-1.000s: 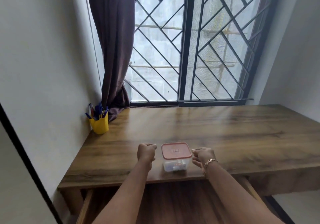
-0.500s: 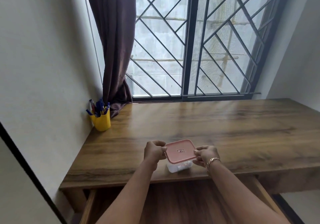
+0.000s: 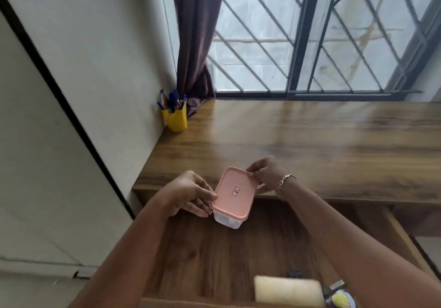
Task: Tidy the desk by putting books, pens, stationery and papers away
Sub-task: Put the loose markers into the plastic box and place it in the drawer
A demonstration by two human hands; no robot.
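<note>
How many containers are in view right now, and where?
2. A yellow pen cup stands back left on the desk; a pink-lidded box is held by the left hand and right hand above the open drawer. The drawer is partly cut off, so others may be hidden.

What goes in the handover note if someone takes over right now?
Left hand: grip on the left side of the pink-lidded box, thumb at the lid edge.
Right hand: pinches the box's far right corner.
Box: lid on, held in the air at the desk's front edge, above the open drawer.
Done: pens stand in the yellow cup at the desk's back left corner.
Left: probably lower the box into the drawer, where a pale block already lies near the front, then shut the drawer.
</note>
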